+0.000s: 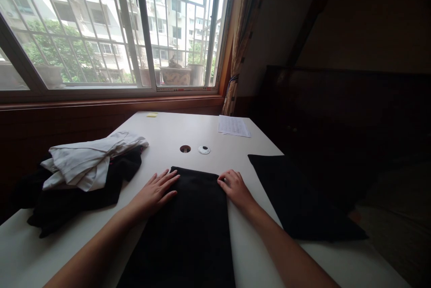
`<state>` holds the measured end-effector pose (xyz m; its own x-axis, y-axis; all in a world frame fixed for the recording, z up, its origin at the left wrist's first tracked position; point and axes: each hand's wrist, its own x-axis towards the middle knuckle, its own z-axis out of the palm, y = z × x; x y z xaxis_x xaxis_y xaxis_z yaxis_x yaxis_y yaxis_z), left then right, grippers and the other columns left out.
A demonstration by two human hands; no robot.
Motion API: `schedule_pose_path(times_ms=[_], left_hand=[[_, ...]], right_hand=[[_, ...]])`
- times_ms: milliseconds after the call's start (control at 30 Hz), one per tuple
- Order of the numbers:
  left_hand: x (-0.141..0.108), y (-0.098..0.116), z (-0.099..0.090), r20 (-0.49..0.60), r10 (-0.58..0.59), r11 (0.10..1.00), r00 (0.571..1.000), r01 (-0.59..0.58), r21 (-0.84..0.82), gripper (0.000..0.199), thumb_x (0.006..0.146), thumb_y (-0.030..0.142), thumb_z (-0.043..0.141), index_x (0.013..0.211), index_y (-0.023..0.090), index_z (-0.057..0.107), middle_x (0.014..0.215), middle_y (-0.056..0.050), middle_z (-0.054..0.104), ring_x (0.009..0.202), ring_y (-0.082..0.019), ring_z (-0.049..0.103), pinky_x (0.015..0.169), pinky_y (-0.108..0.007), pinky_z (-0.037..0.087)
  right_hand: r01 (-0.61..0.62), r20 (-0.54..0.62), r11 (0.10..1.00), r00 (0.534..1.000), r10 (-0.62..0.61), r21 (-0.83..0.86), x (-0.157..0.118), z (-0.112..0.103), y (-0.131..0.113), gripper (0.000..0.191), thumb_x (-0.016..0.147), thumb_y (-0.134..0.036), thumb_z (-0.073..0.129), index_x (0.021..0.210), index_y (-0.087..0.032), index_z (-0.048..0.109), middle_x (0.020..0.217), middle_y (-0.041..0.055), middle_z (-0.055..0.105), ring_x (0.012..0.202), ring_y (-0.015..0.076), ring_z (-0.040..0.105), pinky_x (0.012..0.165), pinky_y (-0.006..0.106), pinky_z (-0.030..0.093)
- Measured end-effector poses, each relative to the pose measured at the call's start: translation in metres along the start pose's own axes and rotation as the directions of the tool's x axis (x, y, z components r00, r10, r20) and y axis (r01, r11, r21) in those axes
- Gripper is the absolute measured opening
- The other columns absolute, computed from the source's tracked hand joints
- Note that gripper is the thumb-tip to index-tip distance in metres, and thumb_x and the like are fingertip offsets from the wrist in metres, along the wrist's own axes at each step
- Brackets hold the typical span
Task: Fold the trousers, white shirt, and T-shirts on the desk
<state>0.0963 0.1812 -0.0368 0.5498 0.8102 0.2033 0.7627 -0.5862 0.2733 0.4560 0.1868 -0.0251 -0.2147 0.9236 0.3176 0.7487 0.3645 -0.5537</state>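
A black folded garment (198, 225) lies lengthwise on the white table, its far edge running straight between my hands. What kind of garment it is cannot be made out. My left hand (158, 190) rests flat on its far left corner, fingers spread over the cloth. At the far right corner, my right hand (234, 185) pinches the edge of the fabric between thumb and fingers. To the right lies another black folded cloth (303, 202), apart from the hand and reaching over towards the table's right edge.
On the left of the white table (164, 133) a light grey garment (90, 158) is heaped on dark clothes (81, 202). Papers (234, 125) and a yellow note (152, 115) lie at the back. A cable hole (185, 149) has its round cover (204, 149) beside it.
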Motion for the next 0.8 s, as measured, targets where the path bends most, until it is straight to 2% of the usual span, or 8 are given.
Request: schedule_pose_path(times_ms=[233,367,467,567,667,800], left_hand=[[-0.002,-0.002,-0.001,-0.042,-0.002,1.0,0.999,0.002,0.015,0.056,0.105,0.052,0.046,0.159,0.039,0.035,0.167,-0.003,0.036,0.153,-0.033,0.032,0.123,-0.063,0.028],[-0.002,0.001,-0.004,-0.092,0.002,1.0,0.996,0.0,0.025,0.055,0.104,0.052,0.048,0.157,0.037,0.04,0.165,-0.005,0.04,0.15,-0.033,0.039,0.121,-0.061,0.033],[-0.002,0.002,-0.004,-0.08,-0.01,1.0,0.997,0.013,0.029,0.057,0.104,0.054,0.047,0.157,0.035,0.039,0.163,-0.005,0.042,0.15,-0.033,0.04,0.122,-0.061,0.033],[-0.003,0.001,-0.003,-0.059,-0.034,0.999,0.998,0.035,0.017,0.062,0.103,0.058,0.046,0.158,0.03,0.038,0.159,-0.006,0.049,0.149,-0.032,0.042,0.123,-0.061,0.032],[-0.003,0.002,-0.006,-0.078,-0.029,1.0,0.997,0.029,0.005,0.063,0.103,0.059,0.047,0.157,0.027,0.041,0.151,-0.007,0.058,0.143,-0.032,0.05,0.119,-0.056,0.039],[-0.002,0.007,-0.012,-0.151,0.027,1.0,0.988,-0.029,-0.01,0.059,0.102,0.056,0.05,0.154,0.027,0.045,0.141,-0.007,0.066,0.131,-0.03,0.06,0.111,-0.046,0.05]], right_hand=[[-0.031,-0.07,0.993,0.997,0.024,-0.111,0.001,0.001,0.005,0.01,0.094,-0.021,0.063,0.091,-0.024,0.072,0.099,0.0045,0.07,0.102,0.0252,0.058,0.092,0.036,0.046],[-0.116,-0.156,0.974,0.984,0.087,-0.192,0.001,-0.008,0.013,0.012,0.093,-0.02,0.063,0.088,-0.023,0.073,0.095,0.0061,0.071,0.101,0.0271,0.059,0.092,0.038,0.047],[-0.18,-0.214,0.961,0.967,0.134,-0.209,0.0,-0.015,0.023,0.014,0.094,-0.021,0.059,0.089,-0.022,0.073,0.096,0.0081,0.07,0.101,0.0282,0.06,0.094,0.04,0.048],[-0.237,-0.263,0.948,0.948,0.178,-0.211,-0.002,-0.018,0.03,0.017,0.091,-0.024,0.061,0.104,-0.021,0.071,0.109,0.0104,0.069,0.106,0.0289,0.062,0.098,0.042,0.048],[-0.27,-0.273,0.944,0.938,0.214,-0.187,-0.004,-0.017,0.031,0.037,0.088,-0.029,0.066,0.124,-0.02,0.064,0.121,0.0119,0.066,0.107,0.0283,0.064,0.095,0.042,0.052],[-0.338,-0.2,0.941,0.921,0.334,0.017,-0.008,-0.017,0.028,0.055,0.085,-0.04,0.068,0.136,-0.025,0.054,0.126,0.0094,0.064,0.096,0.0237,0.068,0.084,0.039,0.057]])
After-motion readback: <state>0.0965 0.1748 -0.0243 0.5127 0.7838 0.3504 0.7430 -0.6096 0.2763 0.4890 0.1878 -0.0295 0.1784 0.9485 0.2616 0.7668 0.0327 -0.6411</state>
